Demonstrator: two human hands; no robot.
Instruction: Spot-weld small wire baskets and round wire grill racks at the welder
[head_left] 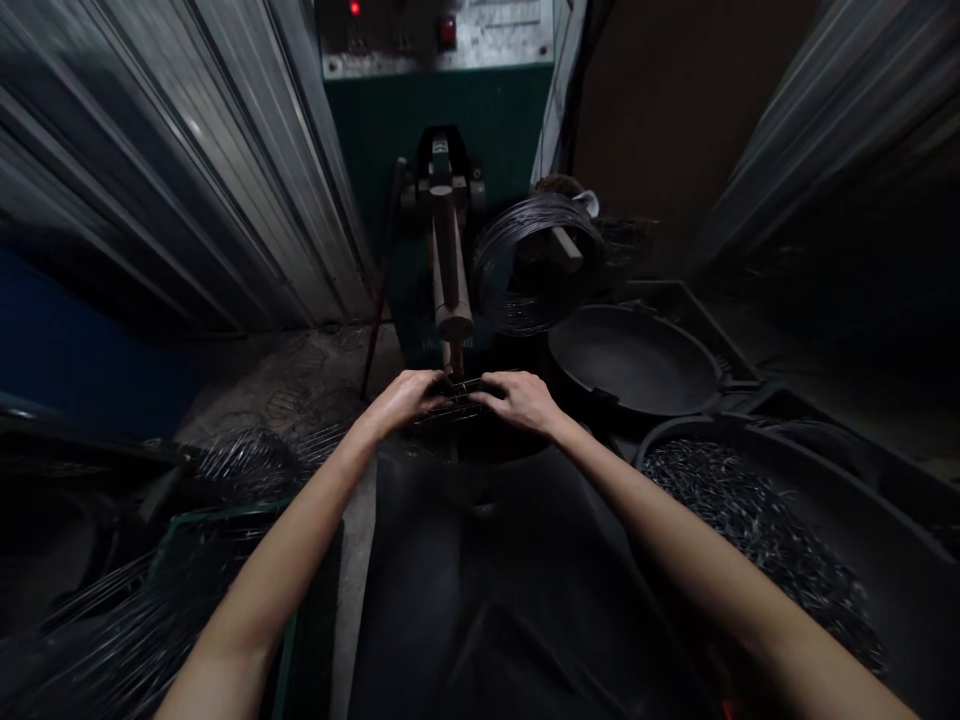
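Observation:
My left hand (409,400) and my right hand (519,398) face each other just below the arm (451,265) of a green machine (360,130). Between them they grip a small piece of thin metal wire grid (465,410), one hand at each end. The fingers of both hands are closed, with fingertips partly in shadow. A copper-coloured tip (453,358) under the arm comes down right at the grid; whether it touches the wires I cannot tell. Dark cloth or an apron (480,590) covers my lap.
A wire coil (540,265) hangs right of the arm. On the right stand a round dark pan (634,360) and a large basin (885,520) holding many short metal pieces (750,530). At left lie wire grids (247,460) and a green-edged crate (289,655). Corrugated metal sheeting (217,150) rises behind.

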